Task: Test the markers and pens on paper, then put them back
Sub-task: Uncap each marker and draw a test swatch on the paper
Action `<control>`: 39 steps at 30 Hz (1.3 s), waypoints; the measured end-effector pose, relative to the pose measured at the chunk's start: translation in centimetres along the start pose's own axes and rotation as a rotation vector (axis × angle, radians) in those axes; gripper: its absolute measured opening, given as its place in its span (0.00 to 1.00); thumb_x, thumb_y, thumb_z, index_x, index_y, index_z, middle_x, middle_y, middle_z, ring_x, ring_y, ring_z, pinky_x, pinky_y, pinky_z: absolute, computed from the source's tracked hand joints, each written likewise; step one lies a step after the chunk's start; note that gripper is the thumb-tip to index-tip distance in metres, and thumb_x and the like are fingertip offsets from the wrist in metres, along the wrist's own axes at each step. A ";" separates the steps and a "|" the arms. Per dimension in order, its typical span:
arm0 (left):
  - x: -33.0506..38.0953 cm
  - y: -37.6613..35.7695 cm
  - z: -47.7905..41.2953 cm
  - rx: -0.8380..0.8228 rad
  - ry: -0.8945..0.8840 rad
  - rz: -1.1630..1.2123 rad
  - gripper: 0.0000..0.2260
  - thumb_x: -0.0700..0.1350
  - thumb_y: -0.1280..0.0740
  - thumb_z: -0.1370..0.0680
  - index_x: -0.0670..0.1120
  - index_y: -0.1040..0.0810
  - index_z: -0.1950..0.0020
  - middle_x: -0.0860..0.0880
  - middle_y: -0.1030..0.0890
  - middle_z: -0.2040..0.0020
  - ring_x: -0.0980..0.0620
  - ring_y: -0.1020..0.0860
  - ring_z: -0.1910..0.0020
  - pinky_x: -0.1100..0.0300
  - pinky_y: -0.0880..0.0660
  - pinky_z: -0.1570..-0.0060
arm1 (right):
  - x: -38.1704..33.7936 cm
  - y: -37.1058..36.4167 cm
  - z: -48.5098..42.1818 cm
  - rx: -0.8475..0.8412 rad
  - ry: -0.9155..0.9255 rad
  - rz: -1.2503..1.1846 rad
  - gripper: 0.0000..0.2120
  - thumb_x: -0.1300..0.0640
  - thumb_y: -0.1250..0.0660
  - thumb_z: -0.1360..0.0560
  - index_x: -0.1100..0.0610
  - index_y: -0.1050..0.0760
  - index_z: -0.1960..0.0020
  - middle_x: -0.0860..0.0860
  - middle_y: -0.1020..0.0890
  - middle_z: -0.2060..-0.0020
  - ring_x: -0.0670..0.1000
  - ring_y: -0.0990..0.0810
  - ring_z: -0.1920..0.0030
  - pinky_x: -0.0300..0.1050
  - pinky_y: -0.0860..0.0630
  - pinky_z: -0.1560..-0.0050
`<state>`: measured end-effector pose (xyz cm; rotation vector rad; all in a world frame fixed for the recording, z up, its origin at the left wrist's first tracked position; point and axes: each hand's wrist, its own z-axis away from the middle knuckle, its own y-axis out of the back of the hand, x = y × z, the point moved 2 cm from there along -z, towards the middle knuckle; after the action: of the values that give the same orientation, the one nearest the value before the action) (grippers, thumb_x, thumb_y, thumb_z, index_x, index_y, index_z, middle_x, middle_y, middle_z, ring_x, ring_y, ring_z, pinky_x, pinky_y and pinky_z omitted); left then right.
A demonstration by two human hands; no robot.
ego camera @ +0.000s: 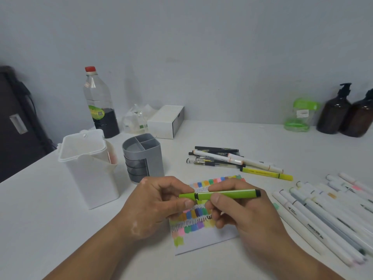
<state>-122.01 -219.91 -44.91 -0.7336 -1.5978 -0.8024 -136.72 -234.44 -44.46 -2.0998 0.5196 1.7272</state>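
- Green marker [232, 193]: held level above the paper, cap end at 9 o'clock, black butt end at 3. Dark band shown where cap meets barrel; whether cap is fully seated can't be told.
- Left hand [157, 203]: thumb and fingers pinched on the cap end.
- Right hand [242, 215]: thumb and forefinger clamped on the barrel, other fingers curled under.
- Paper [203, 241]: laid flat on the table [50, 219] under both hands; rows of colour swatches and black scribbles seen on it.
- Grey pen holder [143, 156]: stood at 10 o'clock of the paper, compartments open at top.
- White bin [90, 170]: at 9 o'clock of the holder, just beside it, lid raised.
- Pen pile [216, 158]: black, clear and white pens heaped at 1 o'clock of the paper; yellow marker [266, 173] laid at its 4 o'clock edge.
- White markers [323, 219]: ranged side by side at 3 o'clock of the paper.
- Bottle [101, 106], red cap, dark liquid: by the wall, 11 o'clock.
- White box [167, 122]: by the wall, 12 o'clock.
- Green-lidded jar [300, 116] and 2 brown pump bottles [333, 116]: by the wall, 2 o'clock.
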 end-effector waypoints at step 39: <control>-1.7 0.3 -0.8 -0.018 -0.117 -0.853 0.16 0.66 0.27 0.31 0.66 0.20 0.45 0.67 0.20 0.49 0.65 0.24 0.50 0.70 0.25 0.51 | -3.1 8.0 1.3 0.163 -0.244 1.413 0.07 0.40 0.30 0.29 0.42 0.20 0.61 0.42 0.20 0.64 0.42 0.22 0.63 0.41 0.25 0.65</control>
<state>-121.06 -220.46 -46.48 -0.0705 -2.0271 -1.3932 -142.40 -240.50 -42.06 -1.2767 2.3009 2.3166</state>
